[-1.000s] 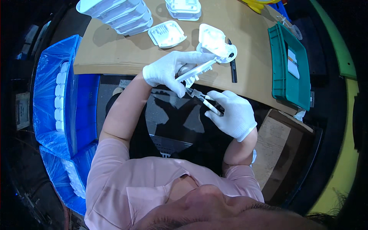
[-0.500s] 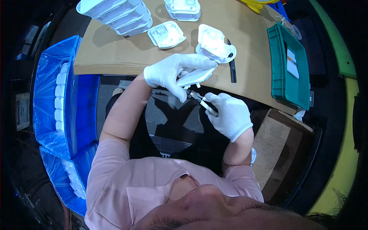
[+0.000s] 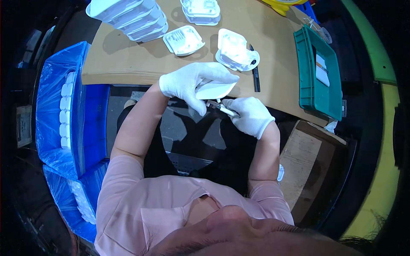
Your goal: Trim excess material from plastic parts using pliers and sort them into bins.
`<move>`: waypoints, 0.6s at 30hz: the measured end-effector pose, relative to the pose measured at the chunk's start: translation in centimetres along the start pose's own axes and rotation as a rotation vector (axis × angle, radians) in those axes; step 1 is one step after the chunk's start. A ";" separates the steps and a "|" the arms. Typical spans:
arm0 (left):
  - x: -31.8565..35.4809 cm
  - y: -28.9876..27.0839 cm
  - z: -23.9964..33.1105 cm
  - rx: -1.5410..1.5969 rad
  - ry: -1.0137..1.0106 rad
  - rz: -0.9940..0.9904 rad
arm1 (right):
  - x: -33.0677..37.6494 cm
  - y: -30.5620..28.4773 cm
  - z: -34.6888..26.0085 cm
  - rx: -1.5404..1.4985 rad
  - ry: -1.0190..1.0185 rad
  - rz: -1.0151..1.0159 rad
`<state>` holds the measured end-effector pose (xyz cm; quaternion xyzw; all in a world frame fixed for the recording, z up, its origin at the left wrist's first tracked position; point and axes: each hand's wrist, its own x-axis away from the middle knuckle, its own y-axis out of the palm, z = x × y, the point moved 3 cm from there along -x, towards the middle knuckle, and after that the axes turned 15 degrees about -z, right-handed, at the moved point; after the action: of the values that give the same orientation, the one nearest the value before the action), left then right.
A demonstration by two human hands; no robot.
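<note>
Brown bench (image 3: pixel 128 59) across the upper frame. Left hand (image 3: pixel 192 83) clenched on a white plastic piece (image 3: pixel 213 90) at centre. Right hand (image 3: pixel 250 115), just lower right, clasping a slim tool (image 3: pixel 220 107), long axis aimed up-left, tip just beneath the piece.

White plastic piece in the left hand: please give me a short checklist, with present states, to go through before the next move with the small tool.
1. Left hand grips the white plastic piece: ok.
2. Right hand holds the small tool: ok.
3. Tool tip touches the piece: cannot tell, too small.
4. Both hands gloved: ok.
5. Work supported by the cardboard-covered table: not ok, it is held just off the table's near edge.
6. Green bin apart from the hands: ok.
</note>
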<state>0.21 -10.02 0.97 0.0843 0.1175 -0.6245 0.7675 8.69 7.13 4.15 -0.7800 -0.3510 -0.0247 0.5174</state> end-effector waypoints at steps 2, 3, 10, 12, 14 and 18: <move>0.0 0.1 0.2 0.020 -0.016 0.001 | -0.3 0.0 0.0 -0.049 0.011 -0.062; 0.0 0.0 0.1 0.019 -0.015 0.000 | -0.5 0.0 0.1 -0.047 0.011 -0.061; 0.8 -0.8 0.2 0.074 -0.123 0.104 | -0.8 1.5 1.0 -0.116 -0.107 0.071; 0.7 -0.9 -0.1 0.173 -0.163 0.173 | -0.3 1.6 1.0 -0.161 -0.140 0.107; 0.8 -0.8 0.1 0.223 -0.157 0.211 | 0.5 0.6 0.5 -0.218 -0.201 0.305; 0.6 -1.4 0.6 0.163 0.006 0.158 | 1.4 -0.9 1.3 -0.289 -0.123 0.636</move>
<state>-0.96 -11.05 1.40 0.1570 0.0615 -0.5693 0.8046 8.77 9.11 4.82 -0.9154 -0.1138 0.1353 0.3616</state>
